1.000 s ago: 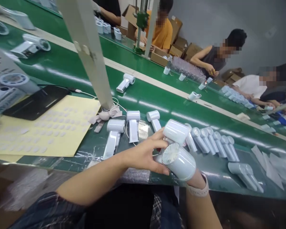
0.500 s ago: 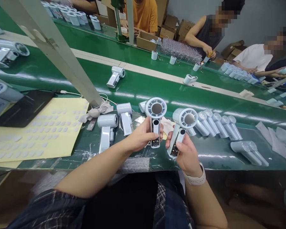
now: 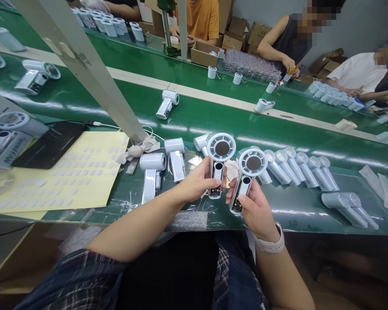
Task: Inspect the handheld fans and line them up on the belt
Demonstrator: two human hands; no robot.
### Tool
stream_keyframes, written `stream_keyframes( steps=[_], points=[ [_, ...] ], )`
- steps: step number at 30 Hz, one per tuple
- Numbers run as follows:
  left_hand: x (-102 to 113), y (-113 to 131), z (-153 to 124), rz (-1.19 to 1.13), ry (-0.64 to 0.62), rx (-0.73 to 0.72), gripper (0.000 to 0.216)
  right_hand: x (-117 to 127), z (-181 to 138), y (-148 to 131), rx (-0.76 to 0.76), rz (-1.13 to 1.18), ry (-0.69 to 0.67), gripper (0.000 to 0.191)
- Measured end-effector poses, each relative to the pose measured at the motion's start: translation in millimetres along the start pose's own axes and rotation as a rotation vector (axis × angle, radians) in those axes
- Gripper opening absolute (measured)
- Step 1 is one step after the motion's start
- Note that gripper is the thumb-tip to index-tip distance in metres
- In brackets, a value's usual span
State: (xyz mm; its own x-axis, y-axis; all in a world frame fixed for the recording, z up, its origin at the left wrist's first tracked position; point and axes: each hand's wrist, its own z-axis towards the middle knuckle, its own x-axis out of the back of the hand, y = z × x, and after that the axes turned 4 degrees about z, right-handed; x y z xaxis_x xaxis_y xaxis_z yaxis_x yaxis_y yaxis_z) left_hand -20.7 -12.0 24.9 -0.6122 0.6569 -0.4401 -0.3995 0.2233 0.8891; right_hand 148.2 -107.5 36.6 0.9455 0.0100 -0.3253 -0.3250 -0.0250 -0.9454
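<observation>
A: From the head camera, what are the hands holding?
B: The left hand is closed round the handle of one fan unit, thumb across its front; the right hand grips a second fan unit just beside it, much the same way. Both are held up over the green bench, round heads facing the wearer.
A: How would they handle?
B: Light, I'd judge, and stiff — with a glossy shell that could slip. Low on each handle's front is what looks like an exposed circuit board; that's probably the fragile bit.
A: Where to take hold, then?
B: Round the handle's sides — thumb off the board, fingers clear of the slotted head.
A: Anything nearby?
B: A row of fan units lies to the right, a yellow sheet to the left.
</observation>
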Motion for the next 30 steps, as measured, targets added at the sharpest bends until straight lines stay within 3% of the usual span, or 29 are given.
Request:
stream_keyframes(
  steps=[6,13,17,24,28,30],
  points=[
    [-1,3,2,-0.001,0.006,0.034,0.041,2,-6,2,-0.029,0.027,0.015,0.038],
    [-3,3,-1,0.038,-0.01,0.024,0.042,7,-13,5,0.004,0.004,-0.047,0.027],
    [1,0,1,0.066,0.002,0.008,0.041,7,-11,3,0.037,-0.003,-0.011,0.026],
    [10,-8,9,0.198,0.153,0.017,0.04,2,-3,14,0.036,0.122,0.054,0.02],
    [11,-6,8,0.215,-0.046,-0.058,0.043,5,-4,20,0.042,0.095,0.008,0.022],
    [10,-4,6,0.266,-0.063,-0.083,0.043,7,-5,19,0.057,0.075,0.01,0.021]
  ],
)
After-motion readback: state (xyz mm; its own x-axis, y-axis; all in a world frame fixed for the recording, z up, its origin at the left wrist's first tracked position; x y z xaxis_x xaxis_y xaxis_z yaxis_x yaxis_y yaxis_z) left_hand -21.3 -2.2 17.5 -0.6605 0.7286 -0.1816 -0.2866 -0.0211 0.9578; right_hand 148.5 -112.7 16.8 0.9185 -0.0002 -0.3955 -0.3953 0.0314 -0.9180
